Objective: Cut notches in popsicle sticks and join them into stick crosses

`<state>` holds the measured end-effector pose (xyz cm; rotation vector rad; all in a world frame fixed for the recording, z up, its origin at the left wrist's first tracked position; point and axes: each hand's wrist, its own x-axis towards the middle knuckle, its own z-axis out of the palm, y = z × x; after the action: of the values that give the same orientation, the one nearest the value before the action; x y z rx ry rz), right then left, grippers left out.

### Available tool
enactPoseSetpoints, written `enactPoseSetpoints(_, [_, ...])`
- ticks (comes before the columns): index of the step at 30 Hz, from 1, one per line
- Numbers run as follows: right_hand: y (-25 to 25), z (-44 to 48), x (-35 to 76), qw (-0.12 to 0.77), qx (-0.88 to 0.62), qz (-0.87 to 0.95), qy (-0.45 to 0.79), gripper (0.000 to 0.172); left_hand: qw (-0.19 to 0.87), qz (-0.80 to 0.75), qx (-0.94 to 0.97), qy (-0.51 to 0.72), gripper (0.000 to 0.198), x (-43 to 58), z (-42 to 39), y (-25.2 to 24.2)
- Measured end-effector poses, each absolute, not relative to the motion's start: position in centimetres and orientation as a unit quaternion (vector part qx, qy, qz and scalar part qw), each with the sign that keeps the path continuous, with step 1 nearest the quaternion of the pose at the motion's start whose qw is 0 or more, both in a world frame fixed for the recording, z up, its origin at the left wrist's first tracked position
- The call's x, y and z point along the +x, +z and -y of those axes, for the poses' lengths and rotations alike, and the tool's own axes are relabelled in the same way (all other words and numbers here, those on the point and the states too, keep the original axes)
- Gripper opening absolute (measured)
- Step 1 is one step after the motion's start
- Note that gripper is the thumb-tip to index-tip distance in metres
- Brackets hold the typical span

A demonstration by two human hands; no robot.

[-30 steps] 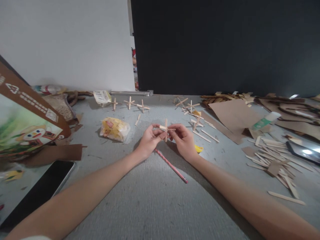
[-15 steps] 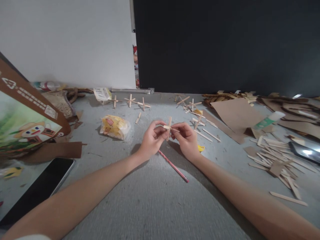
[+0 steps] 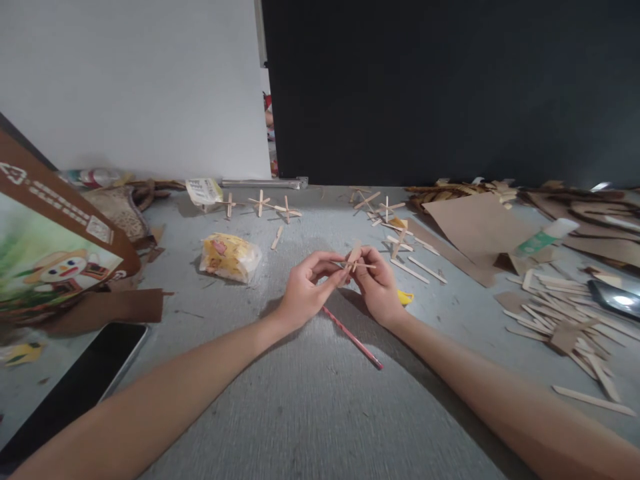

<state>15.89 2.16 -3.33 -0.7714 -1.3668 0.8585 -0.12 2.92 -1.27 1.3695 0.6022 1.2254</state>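
Grey counter [image 3: 280, 413], with a white panel [image 3: 135, 87] and a black panel [image 3: 450, 87] upright behind it. Landmark: red patterned pencil [image 3: 353, 339], lying aslant.

Left to right:
- Far left of pencil: brown printed carton [image 3: 55, 247]; dark phone [image 3: 90, 373], partly covered by the forearm.
- Left of and beyond pencil: yellow-printed packet [image 3: 230, 257]. Farther back, a row of three small stick crosses [image 3: 260, 203]; one loose short stick [image 3: 277, 238] in front of them.
- Just beyond pencil's far end: left hand [image 3: 307, 287], grip narrow, thumb and fingers pinching the wooden stick assembly [image 3: 354, 253]. Assembly is tilted, above the counter.
- Beyond pencil, slightly right: right hand [image 3: 377, 287], fingers closed on the same assembly; exact contact partly hidden.
- Right of pencil: yellow object [image 3: 405, 298], just beside the right hand, partly hidden. Farther back, more stick crosses [image 3: 387, 209].
- Far right of pencil: cardboard sheet [image 3: 467, 227], green-and-white tube [image 3: 545, 239], heap of loose sticks [image 3: 540, 320].
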Motion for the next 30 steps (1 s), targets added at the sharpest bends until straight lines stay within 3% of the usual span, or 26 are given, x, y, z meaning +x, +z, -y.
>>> enactPoseSetpoints(15, [-3.2,-1.7,15.7,0.648,-0.323,0.612,0.318,0.014,0.587,-0.239,0.556,0.537,0.041,-0.1,-2.3,-0.9])
enactPoseSetpoints(21, [-3.3,-2.0,15.8,0.632,-0.326,0.589,0.384,0.023,0.594,-0.258,0.564,0.512,0.041,-0.3,-2.9,-1.1])
enactPoseSetpoints(30, [-3.3,-1.8,15.9,0.636,-0.347,0.57,0.389,0.026,0.658,-0.228,0.527,0.486,0.051,-0.3,-4.5,-2.2])
